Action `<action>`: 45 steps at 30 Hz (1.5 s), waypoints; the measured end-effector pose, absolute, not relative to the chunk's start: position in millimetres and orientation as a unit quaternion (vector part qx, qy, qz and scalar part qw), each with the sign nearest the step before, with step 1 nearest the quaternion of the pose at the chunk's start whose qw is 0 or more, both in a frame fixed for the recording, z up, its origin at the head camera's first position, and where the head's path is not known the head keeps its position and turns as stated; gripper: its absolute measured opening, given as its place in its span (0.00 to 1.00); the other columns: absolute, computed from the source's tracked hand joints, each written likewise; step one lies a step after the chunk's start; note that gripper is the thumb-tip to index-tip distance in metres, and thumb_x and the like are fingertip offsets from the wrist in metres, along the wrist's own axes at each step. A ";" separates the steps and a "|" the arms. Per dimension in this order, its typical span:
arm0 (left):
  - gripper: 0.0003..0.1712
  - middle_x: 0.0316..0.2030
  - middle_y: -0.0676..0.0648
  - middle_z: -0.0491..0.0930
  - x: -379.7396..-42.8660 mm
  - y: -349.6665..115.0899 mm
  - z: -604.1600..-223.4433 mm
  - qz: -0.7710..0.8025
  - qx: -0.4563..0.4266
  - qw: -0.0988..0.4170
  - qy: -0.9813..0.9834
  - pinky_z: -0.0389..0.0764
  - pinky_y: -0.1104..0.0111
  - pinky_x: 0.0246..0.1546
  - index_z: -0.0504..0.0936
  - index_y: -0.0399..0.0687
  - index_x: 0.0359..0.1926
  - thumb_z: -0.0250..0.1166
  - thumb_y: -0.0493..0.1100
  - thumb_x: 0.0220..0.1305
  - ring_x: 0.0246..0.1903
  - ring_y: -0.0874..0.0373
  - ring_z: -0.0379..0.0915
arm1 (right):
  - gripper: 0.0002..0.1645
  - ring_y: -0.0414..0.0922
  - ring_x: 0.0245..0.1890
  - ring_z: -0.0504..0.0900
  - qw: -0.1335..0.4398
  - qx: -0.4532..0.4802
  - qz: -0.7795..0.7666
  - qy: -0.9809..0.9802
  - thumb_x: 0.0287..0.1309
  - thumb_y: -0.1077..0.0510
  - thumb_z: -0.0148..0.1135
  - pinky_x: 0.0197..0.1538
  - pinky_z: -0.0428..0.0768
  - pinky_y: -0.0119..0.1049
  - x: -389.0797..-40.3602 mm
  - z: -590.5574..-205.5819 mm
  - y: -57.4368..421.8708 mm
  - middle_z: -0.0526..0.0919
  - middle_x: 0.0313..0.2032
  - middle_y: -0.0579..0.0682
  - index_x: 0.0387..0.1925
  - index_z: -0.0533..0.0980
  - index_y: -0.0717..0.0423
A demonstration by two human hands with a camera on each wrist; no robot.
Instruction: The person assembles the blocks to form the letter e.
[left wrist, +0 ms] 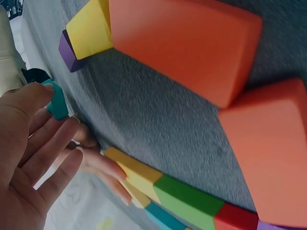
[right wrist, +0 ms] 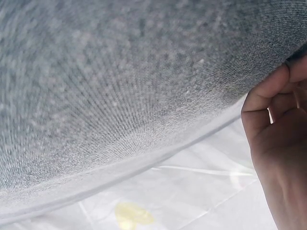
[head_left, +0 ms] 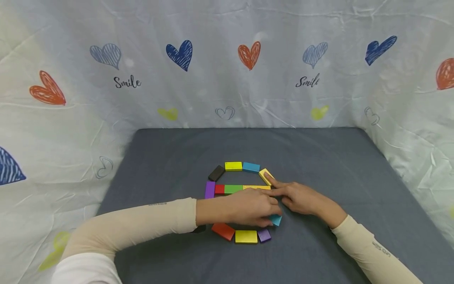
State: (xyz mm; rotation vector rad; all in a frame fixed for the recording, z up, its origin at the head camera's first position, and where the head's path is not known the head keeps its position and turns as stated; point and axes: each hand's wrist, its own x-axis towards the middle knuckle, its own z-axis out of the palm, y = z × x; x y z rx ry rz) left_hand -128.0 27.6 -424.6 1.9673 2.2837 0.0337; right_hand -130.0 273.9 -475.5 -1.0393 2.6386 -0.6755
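Observation:
My left hand [head_left: 244,207] reaches across the lower part of a ring of coloured blocks and pinches a teal block [head_left: 275,219] at its right side; the left wrist view shows the thumb against this block [left wrist: 58,103]. At the upper right, my right hand [head_left: 303,197] has its index finger on a pale yellow block [head_left: 264,176], with another finger stretched toward the right end of the yellow block [head_left: 257,187] in the middle row. A green block [head_left: 233,189] and a red block [head_left: 219,189] continue that row leftward. The left forearm hides part of the ring's left side.
Along the top lie black [head_left: 216,172], yellow [head_left: 233,166] and blue [head_left: 251,167] blocks. A purple block [head_left: 210,189] stands at the left. Orange-red [head_left: 223,231], yellow [head_left: 246,236] and small purple [head_left: 264,236] blocks form the bottom. Grey cloth [head_left: 170,157] covers the table.

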 end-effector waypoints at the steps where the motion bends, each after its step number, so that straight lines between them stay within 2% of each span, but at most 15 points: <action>1: 0.20 0.48 0.61 0.82 -127.1 28.5 -425.3 0.006 0.652 0.064 0.755 0.76 0.75 0.57 0.84 0.58 0.63 0.66 0.55 0.76 0.46 0.70 0.77 | 0.42 0.31 0.15 0.53 0.113 -0.355 -0.229 0.899 0.67 0.74 0.56 0.23 0.61 0.27 -130.1 -475.4 273.2 0.55 0.83 0.52 0.75 0.73 0.36; 5: 0.18 0.48 0.61 0.83 -124.7 31.1 -429.2 -0.008 0.657 0.063 0.751 0.77 0.70 0.55 0.84 0.59 0.61 0.66 0.56 0.76 0.45 0.71 0.78 | 0.44 0.32 0.16 0.54 0.121 -0.356 -0.231 0.897 0.68 0.74 0.55 0.23 0.62 0.28 -130.7 -475.0 271.4 0.51 0.84 0.51 0.77 0.70 0.35; 10: 0.18 0.48 0.61 0.83 -125.0 33.5 -434.2 -0.018 0.656 0.070 0.751 0.79 0.74 0.48 0.84 0.59 0.61 0.66 0.57 0.76 0.42 0.72 0.78 | 0.44 0.32 0.17 0.55 0.123 -0.364 -0.234 0.893 0.68 0.75 0.54 0.24 0.62 0.28 -131.7 -474.7 269.2 0.50 0.84 0.53 0.78 0.69 0.38; 13: 0.19 0.49 0.61 0.83 -125.5 33.7 -435.9 -0.023 0.653 0.075 0.753 0.80 0.75 0.48 0.84 0.60 0.61 0.67 0.57 0.75 0.43 0.72 0.79 | 0.43 0.32 0.17 0.55 0.124 -0.363 -0.236 0.893 0.68 0.75 0.54 0.24 0.62 0.28 -131.9 -475.4 267.6 0.50 0.84 0.53 0.78 0.69 0.40; 18: 0.19 0.48 0.61 0.83 -126.1 32.4 -439.0 -0.030 0.653 0.082 0.753 0.80 0.72 0.50 0.84 0.61 0.62 0.66 0.58 0.76 0.44 0.72 0.79 | 0.43 0.33 0.18 0.57 0.125 -0.361 -0.236 0.894 0.68 0.74 0.55 0.24 0.63 0.28 -131.9 -476.6 265.9 0.50 0.84 0.53 0.78 0.69 0.39; 24: 0.15 0.51 0.63 0.85 -129.1 29.9 -439.2 -0.016 0.651 0.088 0.754 0.80 0.76 0.51 0.86 0.62 0.61 0.62 0.52 0.80 0.49 0.73 0.80 | 0.44 0.32 0.19 0.58 0.109 -0.366 -0.236 0.893 0.66 0.76 0.55 0.25 0.64 0.28 -133.4 -478.3 265.4 0.53 0.83 0.55 0.77 0.71 0.38; 30: 0.15 0.50 0.65 0.84 -132.0 28.7 -442.9 -0.017 0.656 0.085 0.749 0.79 0.77 0.46 0.87 0.67 0.61 0.65 0.50 0.78 0.47 0.73 0.79 | 0.43 0.32 0.16 0.55 0.116 -0.368 -0.239 0.891 0.66 0.76 0.55 0.23 0.63 0.28 -135.4 -479.0 263.7 0.53 0.83 0.55 0.76 0.71 0.40; 36: 0.15 0.52 0.65 0.85 -135.9 28.6 -441.6 -0.013 0.649 0.080 0.757 0.80 0.75 0.51 0.87 0.67 0.60 0.65 0.49 0.78 0.50 0.72 0.79 | 0.45 0.32 0.16 0.53 0.122 -0.373 -0.239 0.888 0.66 0.76 0.54 0.24 0.61 0.28 -142.7 -477.5 262.4 0.52 0.83 0.54 0.77 0.71 0.37; 42: 0.13 0.50 0.64 0.86 -141.8 22.9 -432.2 0.000 0.643 0.048 0.764 0.75 0.78 0.59 0.89 0.64 0.58 0.67 0.50 0.76 0.50 0.72 0.79 | 0.40 0.31 0.13 0.52 0.119 -0.371 -0.230 0.892 0.69 0.74 0.55 0.24 0.61 0.28 -151.3 -479.0 262.2 0.55 0.83 0.54 0.74 0.74 0.39; 45: 0.14 0.50 0.64 0.86 -143.6 16.2 -428.4 0.015 0.639 0.032 0.768 0.76 0.76 0.58 0.88 0.65 0.58 0.67 0.49 0.76 0.51 0.72 0.79 | 0.39 0.31 0.14 0.52 0.120 -0.371 -0.231 0.891 0.69 0.74 0.54 0.24 0.61 0.29 -154.1 -479.1 262.8 0.55 0.82 0.55 0.74 0.75 0.40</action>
